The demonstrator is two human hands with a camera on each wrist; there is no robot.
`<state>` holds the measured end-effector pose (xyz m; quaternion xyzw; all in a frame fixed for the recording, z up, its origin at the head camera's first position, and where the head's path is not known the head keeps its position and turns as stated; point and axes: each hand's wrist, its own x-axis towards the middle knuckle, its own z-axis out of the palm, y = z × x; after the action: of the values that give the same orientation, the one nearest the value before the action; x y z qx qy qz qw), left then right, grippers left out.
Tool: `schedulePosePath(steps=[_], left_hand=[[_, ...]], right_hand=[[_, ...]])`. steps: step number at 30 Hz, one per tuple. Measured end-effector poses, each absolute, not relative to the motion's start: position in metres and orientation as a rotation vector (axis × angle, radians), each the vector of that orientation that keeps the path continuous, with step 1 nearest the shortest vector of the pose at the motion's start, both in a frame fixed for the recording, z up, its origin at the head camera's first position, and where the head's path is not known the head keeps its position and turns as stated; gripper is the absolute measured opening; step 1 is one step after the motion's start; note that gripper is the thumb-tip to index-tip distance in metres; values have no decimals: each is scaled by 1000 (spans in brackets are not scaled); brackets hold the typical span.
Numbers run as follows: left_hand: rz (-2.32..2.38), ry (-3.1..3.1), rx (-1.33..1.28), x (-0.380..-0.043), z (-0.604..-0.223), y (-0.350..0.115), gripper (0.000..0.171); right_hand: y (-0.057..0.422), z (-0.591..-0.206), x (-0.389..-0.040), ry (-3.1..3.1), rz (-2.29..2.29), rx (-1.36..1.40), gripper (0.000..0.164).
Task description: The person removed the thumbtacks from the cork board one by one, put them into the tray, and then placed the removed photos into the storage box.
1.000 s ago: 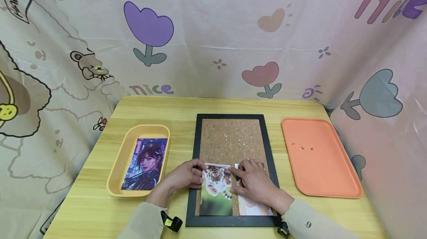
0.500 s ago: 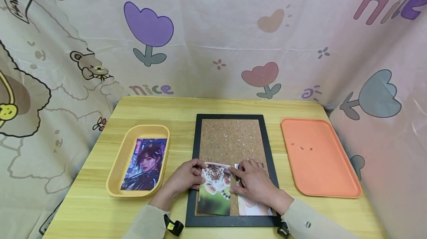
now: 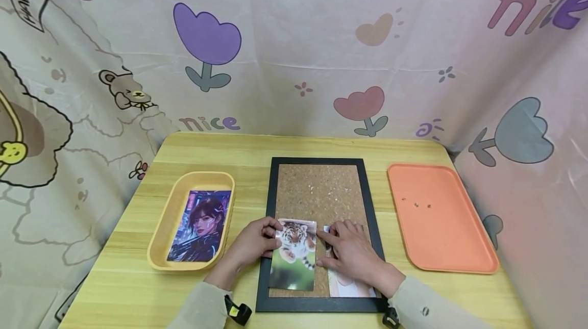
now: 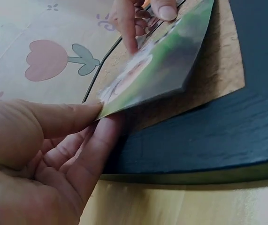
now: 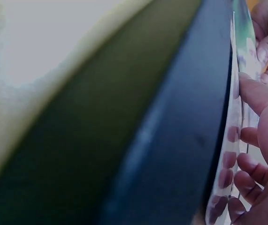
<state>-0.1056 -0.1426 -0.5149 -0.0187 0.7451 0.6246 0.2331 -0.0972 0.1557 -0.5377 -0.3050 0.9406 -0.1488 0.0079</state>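
Observation:
A tiger cub photo (image 3: 294, 268) lies over the lower left of a black-framed cork board (image 3: 321, 186). My left hand (image 3: 254, 243) pinches its left edge between thumb and fingers; in the left wrist view the photo (image 4: 166, 70) is tilted, one corner raised off the cork. My right hand (image 3: 356, 253) rests over a second, pale photo (image 3: 344, 288) at the board's lower right, hiding much of it. The right index fingertip and thumb are at the tiger photo's right edge; whether they touch it I cannot tell. In the right wrist view the right fingers (image 5: 248, 136) are loosely bent.
To the left, a yellow tray (image 3: 158, 237) holds a purple-blue portrait picture (image 3: 202, 227). An orange tray (image 3: 450, 237) on the right bears a few tiny pieces. Patterned cloth (image 3: 285, 28) hangs behind the wooden table (image 3: 124, 268).
The tiger photo has shifted slightly up and left with my left hand, its lower edge now above the frame's bottom bar. My right hand has stayed in place.

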Motion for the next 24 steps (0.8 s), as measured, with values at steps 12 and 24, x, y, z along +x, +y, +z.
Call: schedulePosePath(steps=[12, 24], left_hand=[[1869, 2038, -250, -119, -506, -148, 26], [1854, 2052, -221, -126, -494, -159, 28]], right_hand=[[162, -539, -92, 3018, -489, -976, 68], [183, -542, -86, 3035, -435, -967, 58]])
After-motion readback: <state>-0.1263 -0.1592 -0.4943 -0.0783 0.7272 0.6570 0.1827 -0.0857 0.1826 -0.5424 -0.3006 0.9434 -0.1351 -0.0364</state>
